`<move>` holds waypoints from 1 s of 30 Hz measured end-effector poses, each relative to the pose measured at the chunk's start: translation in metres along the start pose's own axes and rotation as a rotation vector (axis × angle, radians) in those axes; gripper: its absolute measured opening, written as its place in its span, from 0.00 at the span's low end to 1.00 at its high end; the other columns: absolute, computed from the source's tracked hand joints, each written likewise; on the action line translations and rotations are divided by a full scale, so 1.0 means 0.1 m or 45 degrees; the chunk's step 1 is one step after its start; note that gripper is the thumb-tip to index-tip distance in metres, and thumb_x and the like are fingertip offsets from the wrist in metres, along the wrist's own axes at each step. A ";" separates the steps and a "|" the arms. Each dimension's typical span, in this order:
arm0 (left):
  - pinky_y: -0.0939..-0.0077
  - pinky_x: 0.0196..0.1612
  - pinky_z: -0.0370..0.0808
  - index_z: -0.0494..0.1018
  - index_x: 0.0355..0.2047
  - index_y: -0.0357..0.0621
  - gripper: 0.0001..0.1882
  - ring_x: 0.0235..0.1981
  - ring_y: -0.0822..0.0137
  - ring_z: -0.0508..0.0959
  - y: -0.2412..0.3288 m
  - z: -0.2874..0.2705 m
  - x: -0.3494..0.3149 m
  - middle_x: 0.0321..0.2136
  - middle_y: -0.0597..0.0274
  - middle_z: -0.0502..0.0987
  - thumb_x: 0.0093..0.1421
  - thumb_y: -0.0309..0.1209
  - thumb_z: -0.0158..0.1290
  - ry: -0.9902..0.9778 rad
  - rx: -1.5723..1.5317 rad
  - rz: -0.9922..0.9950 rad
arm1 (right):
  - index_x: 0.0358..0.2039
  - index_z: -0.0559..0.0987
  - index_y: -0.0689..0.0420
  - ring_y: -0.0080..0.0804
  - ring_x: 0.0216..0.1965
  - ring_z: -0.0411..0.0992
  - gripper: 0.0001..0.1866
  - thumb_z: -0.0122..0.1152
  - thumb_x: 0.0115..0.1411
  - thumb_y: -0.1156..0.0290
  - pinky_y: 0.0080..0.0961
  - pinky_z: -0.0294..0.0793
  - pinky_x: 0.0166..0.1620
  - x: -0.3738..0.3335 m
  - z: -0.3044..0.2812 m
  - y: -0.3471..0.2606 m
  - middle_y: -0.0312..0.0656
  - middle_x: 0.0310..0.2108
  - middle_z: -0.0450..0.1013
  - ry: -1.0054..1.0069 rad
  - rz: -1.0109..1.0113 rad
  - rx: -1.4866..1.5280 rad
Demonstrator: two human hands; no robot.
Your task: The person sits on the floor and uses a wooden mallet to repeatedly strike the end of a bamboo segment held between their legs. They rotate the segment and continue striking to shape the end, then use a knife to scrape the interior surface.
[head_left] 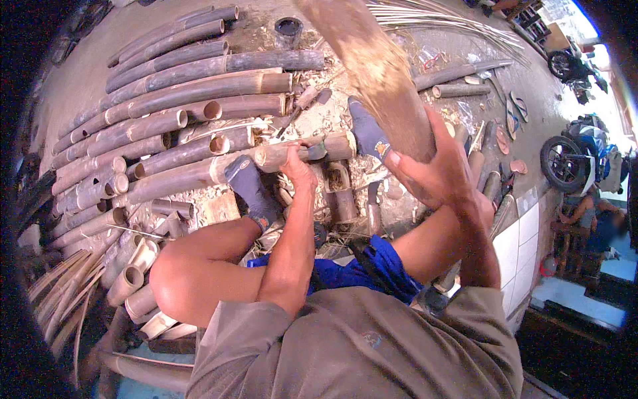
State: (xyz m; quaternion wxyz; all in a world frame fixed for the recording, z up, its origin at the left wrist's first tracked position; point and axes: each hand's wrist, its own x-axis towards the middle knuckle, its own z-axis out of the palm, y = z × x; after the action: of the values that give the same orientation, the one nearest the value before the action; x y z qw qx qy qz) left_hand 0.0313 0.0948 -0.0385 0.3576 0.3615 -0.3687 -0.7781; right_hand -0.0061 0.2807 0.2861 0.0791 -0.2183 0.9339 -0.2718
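Observation:
My right hand (pixel 442 166) is wrapped round the lower end of a thick wooden club (pixel 392 86), which rises toward the top edge. Pale, frayed wood shows on the club's worn middle. Lower and to the left, my left hand (pixel 297 169) is closed round a short chisel-like tool (pixel 318 151); its dark end lies along a bamboo pole (pixel 339 143). The fingers hide the rest of it, so its exact kind is unclear. The pole lies crosswise between my two socked feet, the left sock (pixel 249 179) touching it.
Several bamboo poles (pixel 179 86) lie in rows at the left, with split strips (pixel 66 292) nearer. Pale shavings (pixel 319 110) cover the ground ahead. A dark pot (pixel 288 28) stands at the far side. Sandals (pixel 512 113), a motorcycle (pixel 578 156) and another person (pixel 591 223) are at the right.

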 end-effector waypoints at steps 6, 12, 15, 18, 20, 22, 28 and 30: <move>0.66 0.53 0.72 0.74 0.32 0.39 0.10 0.40 0.63 0.79 -0.07 -0.11 0.02 0.31 0.60 0.80 0.50 0.14 0.49 -0.106 0.501 0.320 | 0.68 0.60 0.65 0.54 0.55 0.77 0.50 0.76 0.50 0.61 0.41 0.75 0.58 -0.36 0.26 0.60 0.64 0.54 0.75 0.033 0.267 0.205; 0.69 0.38 0.73 0.71 0.22 0.38 0.10 0.24 0.67 0.73 0.12 0.17 0.23 0.22 0.60 0.75 0.57 0.30 0.55 -0.288 0.215 0.043 | 0.67 0.64 0.66 0.46 0.58 0.73 0.46 0.74 0.51 0.64 0.36 0.68 0.63 -0.32 0.31 0.72 0.57 0.56 0.74 0.078 0.480 0.407; 0.72 0.31 0.71 0.74 0.25 0.39 0.10 0.22 0.70 0.73 0.20 0.44 0.74 0.21 0.62 0.76 0.57 0.32 0.58 -0.462 0.439 -0.338 | 0.67 0.64 0.65 0.46 0.58 0.72 0.45 0.73 0.51 0.65 0.36 0.67 0.64 -0.31 0.31 0.74 0.56 0.56 0.74 0.096 0.495 0.531; 0.73 0.27 0.70 0.77 0.27 0.40 0.09 0.20 0.72 0.73 0.65 1.09 0.55 0.21 0.63 0.77 0.55 0.33 0.61 -0.580 0.788 -0.346 | 0.67 0.64 0.65 0.45 0.58 0.72 0.46 0.73 0.50 0.64 0.37 0.66 0.64 -0.33 0.28 0.75 0.55 0.56 0.74 0.176 0.516 0.514; 0.72 0.25 0.71 0.77 0.27 0.41 0.09 0.19 0.71 0.74 0.64 1.18 0.53 0.21 0.63 0.77 0.54 0.33 0.62 -0.593 0.660 -0.198 | 0.68 0.64 0.64 0.45 0.57 0.73 0.48 0.74 0.48 0.62 0.37 0.67 0.63 -0.39 0.25 0.75 0.54 0.55 0.75 0.233 0.503 0.437; 0.70 0.26 0.73 0.75 0.28 0.40 0.09 0.18 0.69 0.74 0.65 1.31 0.54 0.19 0.63 0.75 0.55 0.33 0.61 -0.561 0.317 -0.172 | 0.67 0.64 0.64 0.46 0.55 0.73 0.49 0.74 0.47 0.60 0.37 0.69 0.61 -0.53 0.19 0.80 0.54 0.54 0.75 0.365 0.526 0.380; 0.65 0.31 0.74 0.70 0.37 0.39 0.13 0.26 0.65 0.75 0.79 1.66 1.45 0.27 0.60 0.75 0.59 0.35 0.58 -0.060 -0.292 0.082 | 0.63 0.67 0.66 0.47 0.47 0.77 0.47 0.73 0.48 0.52 0.38 0.74 0.54 -0.73 0.01 1.03 0.56 0.47 0.76 0.846 0.472 0.550; 0.64 0.37 0.75 0.70 0.39 0.38 0.17 0.30 0.65 0.76 0.87 1.92 1.81 0.29 0.59 0.76 0.60 0.39 0.60 -0.028 -0.272 0.204 | 0.59 0.68 0.68 0.46 0.43 0.77 0.45 0.70 0.50 0.49 0.38 0.76 0.49 -0.62 -0.02 0.99 0.56 0.44 0.76 0.895 0.385 0.905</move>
State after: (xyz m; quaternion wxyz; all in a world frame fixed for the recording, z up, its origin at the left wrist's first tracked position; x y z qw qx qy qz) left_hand -0.1895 -0.0347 0.0691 0.4508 0.2822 -0.3154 -0.7859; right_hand 0.0126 0.3852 0.2360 -0.1316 0.0637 0.7753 -0.6145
